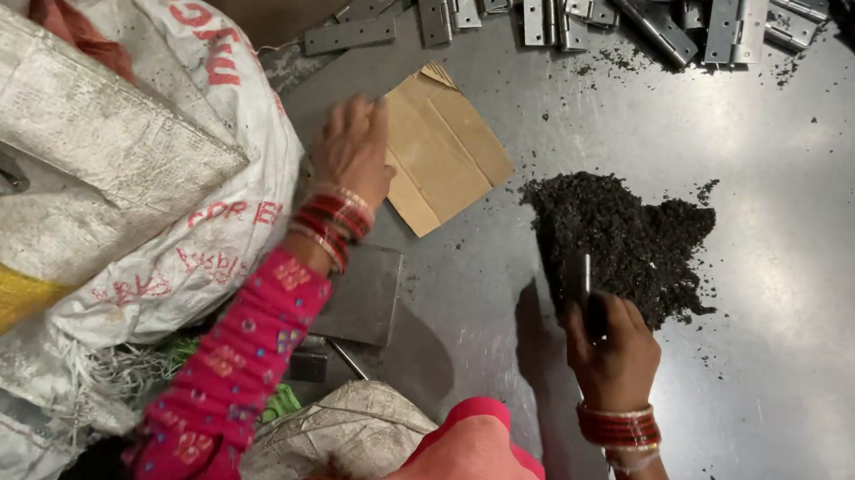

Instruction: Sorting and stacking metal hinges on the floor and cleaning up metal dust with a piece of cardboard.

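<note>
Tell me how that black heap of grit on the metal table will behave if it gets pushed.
The black heap looks loose and grainy, so it would probably spread rather than slide whole. Stray specks around it suggest it scatters easily. The metal table looks smooth and shiny, so grains likely skid.

The left hand [352,150] reaches forward, palm down, fingers together and flat, its wrist ringed with red bangles above a pink patterned sleeve. The right hand [612,348], nearer the body, is curled closed, wrist bangled too.
</note>
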